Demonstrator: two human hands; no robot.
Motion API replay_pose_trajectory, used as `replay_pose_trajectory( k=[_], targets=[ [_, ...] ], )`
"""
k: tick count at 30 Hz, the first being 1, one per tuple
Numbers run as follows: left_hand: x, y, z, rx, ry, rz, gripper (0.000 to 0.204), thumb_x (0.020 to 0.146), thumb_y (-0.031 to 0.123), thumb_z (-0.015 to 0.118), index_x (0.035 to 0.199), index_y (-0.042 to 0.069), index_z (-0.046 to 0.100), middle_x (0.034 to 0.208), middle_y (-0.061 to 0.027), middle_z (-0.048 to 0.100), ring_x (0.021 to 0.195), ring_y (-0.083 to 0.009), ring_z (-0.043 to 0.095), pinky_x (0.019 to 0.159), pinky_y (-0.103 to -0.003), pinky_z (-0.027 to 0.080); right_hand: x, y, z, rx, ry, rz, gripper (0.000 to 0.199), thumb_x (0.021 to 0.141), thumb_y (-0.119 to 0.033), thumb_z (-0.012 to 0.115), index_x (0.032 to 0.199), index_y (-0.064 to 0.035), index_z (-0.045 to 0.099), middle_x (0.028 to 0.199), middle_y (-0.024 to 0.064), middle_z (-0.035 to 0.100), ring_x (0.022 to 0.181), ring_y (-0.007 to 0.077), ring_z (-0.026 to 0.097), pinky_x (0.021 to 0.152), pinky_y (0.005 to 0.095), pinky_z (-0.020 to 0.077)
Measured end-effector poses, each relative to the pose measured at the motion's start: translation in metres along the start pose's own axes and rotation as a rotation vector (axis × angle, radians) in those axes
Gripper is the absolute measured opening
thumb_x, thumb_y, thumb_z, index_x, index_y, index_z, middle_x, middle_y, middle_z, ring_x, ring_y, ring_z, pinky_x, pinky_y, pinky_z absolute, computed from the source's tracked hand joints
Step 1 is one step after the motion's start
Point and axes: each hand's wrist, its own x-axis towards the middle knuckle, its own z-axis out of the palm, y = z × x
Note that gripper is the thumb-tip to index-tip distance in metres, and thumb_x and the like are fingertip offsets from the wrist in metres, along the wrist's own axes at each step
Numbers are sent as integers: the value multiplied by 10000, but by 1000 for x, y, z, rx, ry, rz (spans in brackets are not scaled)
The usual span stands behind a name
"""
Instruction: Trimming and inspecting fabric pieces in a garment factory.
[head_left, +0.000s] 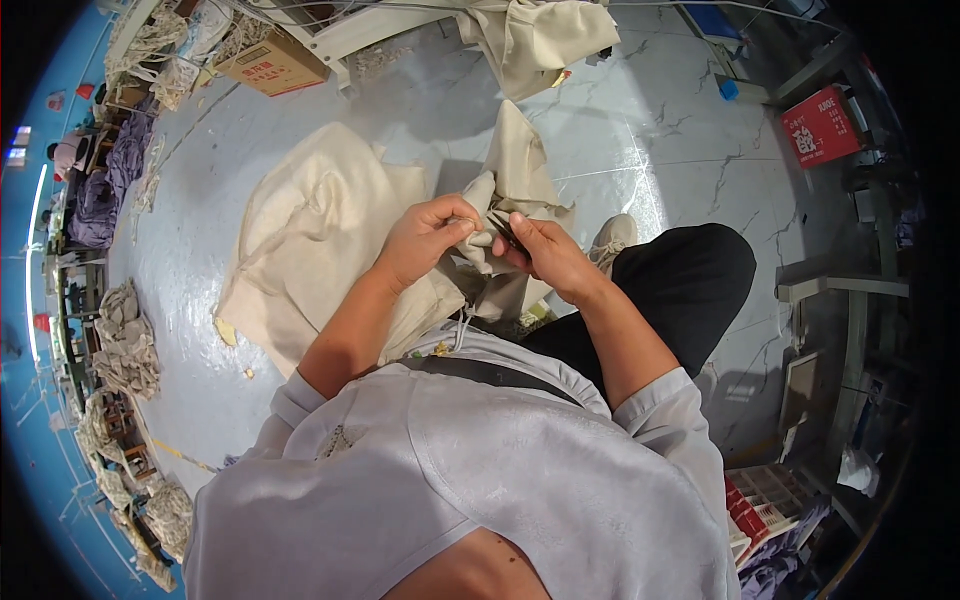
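Left hand pinches a fold of the cream fabric piece in front of your chest, while your right hand closes on the same cloth together with a small dark tool I judge to be snips. Light, limp cloth like this sags, so grip close to the seam. Beside your left knee lies a fabric pile; the grey floor ahead gives room.
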Motion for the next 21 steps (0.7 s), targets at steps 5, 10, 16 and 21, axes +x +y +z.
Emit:
replay_pose_trajectory(
  k=[5, 10, 16, 21],
  targets=[
    [0, 2, 0, 43, -42, 15, 75, 826, 69, 521, 816, 22, 578, 787, 18, 510, 703, -61, 428, 663, -198, 352, 11, 9, -2, -12, 64, -41, 468, 918, -464, 328, 761, -85, 553, 575, -64, 365, 517, 45, 292, 464, 196, 236],
    [0, 0, -3, 41, -32, 12, 72, 823, 67, 523, 821, 26, 583, 788, 18, 511, 706, -63, 435, 663, -200, 358, 0, -6, -13, 31, -46, 163, 463, 919, -413, 354, 736, -53, 578, 619, -30, 438, 571, 64, 354, 521, 211, 306],
    [-1, 1, -1, 31, -45, 17, 71, 820, 62, 527, 829, 26, 587, 795, 18, 516, 711, -63, 441, 668, -205, 367, 5, -1, -1, 32, 4, 129, 448, 918, -455, 337, 741, -92, 531, 565, -70, 344, 494, 44, 259, 431, 205, 204],
    [-1, -2, -3, 21, -61, 1, 71, 816, 58, 531, 836, 26, 591, 793, 17, 521, 708, -66, 446, 658, -207, 372, 13, 4, -3, 84, 62, 88, 416, 911, -400, 401, 711, -62, 537, 625, -33, 427, 573, 68, 341, 523, 214, 294]
  ],
)
